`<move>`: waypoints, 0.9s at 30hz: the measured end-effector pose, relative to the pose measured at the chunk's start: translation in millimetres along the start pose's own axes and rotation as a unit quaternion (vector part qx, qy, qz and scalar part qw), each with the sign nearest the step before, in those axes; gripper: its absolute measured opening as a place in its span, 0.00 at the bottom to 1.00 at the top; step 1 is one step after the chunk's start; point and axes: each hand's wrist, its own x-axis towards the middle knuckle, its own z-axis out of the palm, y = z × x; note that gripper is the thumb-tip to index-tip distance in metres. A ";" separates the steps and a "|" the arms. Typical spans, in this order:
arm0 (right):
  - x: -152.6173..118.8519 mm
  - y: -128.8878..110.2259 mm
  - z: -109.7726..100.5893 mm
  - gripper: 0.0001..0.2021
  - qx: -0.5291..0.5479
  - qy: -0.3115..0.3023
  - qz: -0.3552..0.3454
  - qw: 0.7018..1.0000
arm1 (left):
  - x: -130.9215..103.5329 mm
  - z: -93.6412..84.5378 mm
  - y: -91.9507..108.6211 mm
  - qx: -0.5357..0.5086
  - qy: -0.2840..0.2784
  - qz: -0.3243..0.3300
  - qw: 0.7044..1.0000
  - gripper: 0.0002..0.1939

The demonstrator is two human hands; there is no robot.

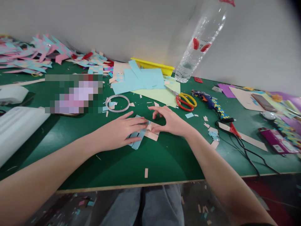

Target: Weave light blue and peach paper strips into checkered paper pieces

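Note:
Blue paper strips and peach paper strips lie crossed together on the table in front of me. My left hand rests flat over the blue strips with its fingers spread, covering part of them. From the right, my right hand reaches in with its thumb tip at the peach strips. Its index finger is raised apart from the thumb, the other fingers curl, and nothing shows gripped between them. One peach piece appears bent up between the two hands.
Behind my hands are a tape ring, scissors, paper sheets and a tilted plastic bottle. A glue gun with a black cord lies right. Strip piles stand far left; small scraps are scattered about.

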 end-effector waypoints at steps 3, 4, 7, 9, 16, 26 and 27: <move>1.0 -1.4 2.4 0.33 0.003 0.004 -0.009 1.000 | 0.1 -0.2 0.4 0.006 0.001 -0.003 1.000 0.23; 1.4 -1.8 3.3 0.31 0.005 0.004 -0.014 1.000 | 0.1 -0.1 0.4 0.009 0.000 -0.002 1.000 0.23; 2.5 -2.1 6.1 0.28 0.026 0.010 -0.024 0.999 | -0.2 0.5 0.1 0.013 0.003 0.001 1.000 0.23; 2.9 -1.8 7.6 0.27 0.052 0.013 -0.024 0.998 | -0.4 0.9 -0.2 0.016 0.007 0.005 1.000 0.23; 2.0 -5.9 7.2 0.31 0.202 -0.009 0.029 0.979 | 0.0 0.7 -1.0 0.033 -0.009 0.001 0.999 0.22; 4.4 -8.9 6.4 0.24 0.355 0.008 0.073 0.932 | -0.7 -5.5 4.2 -0.015 -0.006 -0.041 0.999 0.16; 4.3 -8.6 6.2 0.24 0.357 0.008 0.075 0.931 | -0.3 -6.2 4.8 -0.021 -0.009 -0.045 0.999 0.14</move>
